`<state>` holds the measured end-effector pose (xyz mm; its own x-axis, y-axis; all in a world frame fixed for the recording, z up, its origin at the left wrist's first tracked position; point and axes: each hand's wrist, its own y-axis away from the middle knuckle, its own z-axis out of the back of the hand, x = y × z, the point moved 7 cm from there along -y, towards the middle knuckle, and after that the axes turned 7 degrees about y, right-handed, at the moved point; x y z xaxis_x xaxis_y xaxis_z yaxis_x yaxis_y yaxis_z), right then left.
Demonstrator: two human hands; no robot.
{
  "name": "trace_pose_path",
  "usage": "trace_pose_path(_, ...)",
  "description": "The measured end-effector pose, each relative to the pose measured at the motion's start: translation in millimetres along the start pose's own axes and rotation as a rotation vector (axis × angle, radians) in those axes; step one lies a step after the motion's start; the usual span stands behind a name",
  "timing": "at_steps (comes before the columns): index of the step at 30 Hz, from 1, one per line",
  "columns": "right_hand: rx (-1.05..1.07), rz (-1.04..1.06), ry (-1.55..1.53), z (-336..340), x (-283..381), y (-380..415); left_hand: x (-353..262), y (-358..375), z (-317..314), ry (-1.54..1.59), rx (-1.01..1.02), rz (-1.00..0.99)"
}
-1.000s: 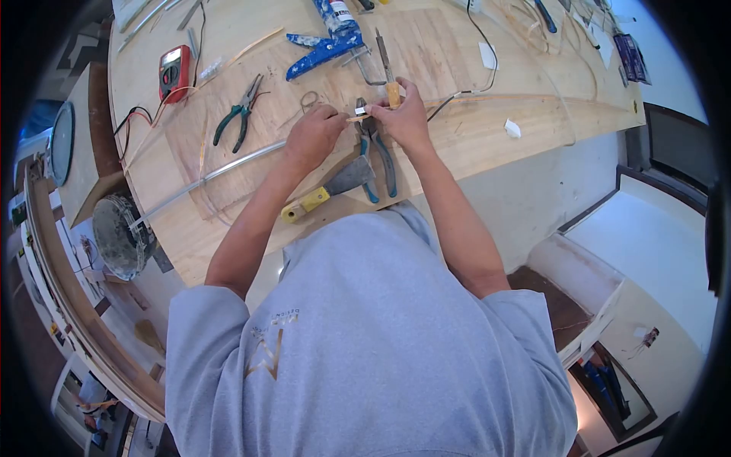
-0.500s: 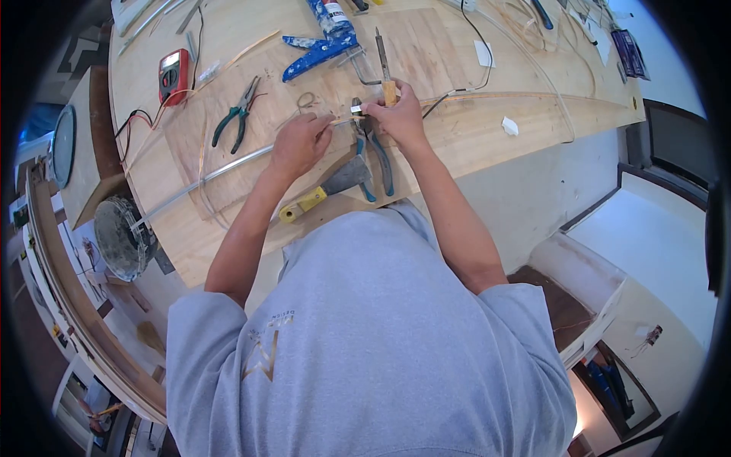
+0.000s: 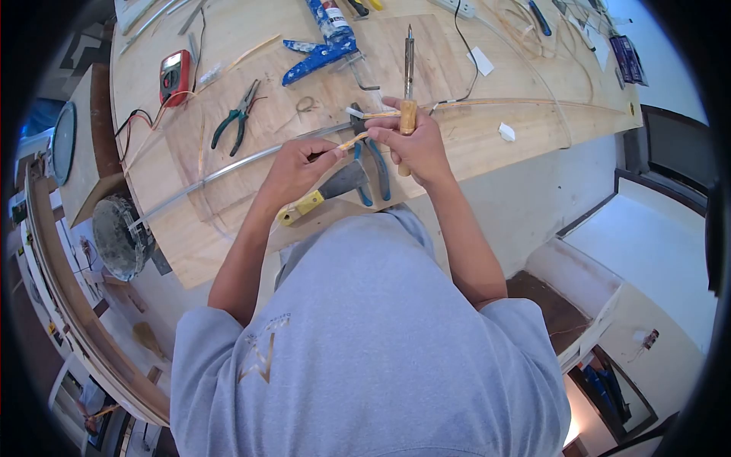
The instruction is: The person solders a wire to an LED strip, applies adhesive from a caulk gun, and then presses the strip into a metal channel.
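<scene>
A soldering iron (image 3: pixel 408 114) with a wooden handle is held in my right hand (image 3: pixel 422 148), its tip pointing away from me. My left hand (image 3: pixel 301 167) pinches the end of a narrow yellowish strip (image 3: pixel 352 142), which looks like LED strip. The strip bends toward my right fingers, which also seem to touch it. Just below lie blue-handled pliers (image 3: pixel 383 171), their jaws near a small white piece (image 3: pixel 354 112). A putty knife (image 3: pixel 304 207) with a yellow handle lies beside my left wrist. Behind that hand runs a thin metal channel (image 3: pixel 228 169).
On the plywood table (image 3: pixel 183 247) are a red multimeter (image 3: pixel 174 76), green-handled pliers (image 3: pixel 236 118) and a blue caulking gun (image 3: pixel 324 57). A black cord (image 3: pixel 481 57) runs back from the iron toward a white power strip (image 3: pixel 454 6). More strip (image 3: pixel 518 100) stretches right.
My right hand has moved right and down, and the iron now stands more upright. My left hand has come slightly nearer to me, and the strip between the hands is lifted and bent.
</scene>
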<state>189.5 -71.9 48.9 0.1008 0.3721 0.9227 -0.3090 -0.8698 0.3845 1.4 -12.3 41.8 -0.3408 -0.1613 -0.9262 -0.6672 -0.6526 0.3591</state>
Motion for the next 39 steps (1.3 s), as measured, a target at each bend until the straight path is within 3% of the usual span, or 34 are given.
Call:
trace_pose_path(9, 0.167, -0.2, -0.234, -3.2, -9.0, 19.5, -0.5, -8.6, -2.1, 0.084, 0.209, -0.165)
trace_pose_path(12, 0.037, -0.121, -0.022, 10.2, -5.8, 15.5, 6.0, -14.0, -12.7, 0.147, 0.313, -0.018)
trace_pose_path(21, -0.022, -0.023, 0.141, 16.7, 6.0, 11.6, 1.3, -17.7, -18.6, 0.14, 0.042, -0.038)
trace_pose_path(24, -0.326, 0.045, 0.274, 89.2, 18.7, -8.6, 36.6, -12.3, 23.6, -0.029, -0.123, 0.014)
trace_pose_path(27, -0.358, 0.161, 0.303, 117.2, 44.5, -18.3, 60.2, -5.2, 39.9, 0.091, -0.134, 0.083)
trace_pose_path(28, -0.322, 0.114, 0.348, 108.8, 31.8, -28.8, 62.2, -8.9, 36.6, 0.079, -0.118, 0.074)
trace_pose_path(30, -0.14, 0.375, 0.685, 61.9, 23.6, -37.1, 64.0, -24.2, 29.6, 0.054, -0.089, 0.05)
trace_pose_path(34, -0.042, 0.398, 0.785, 2.4, -8.1, -47.7, 65.3, -48.9, 16.0, 0.088, -0.017, 0.029)
trace_pose_path(39, 0.011, 0.392, 0.824, -14.0, -13.4, -55.7, 60.7, -55.3, 12.2, 0.123, 0.035, 0.074)
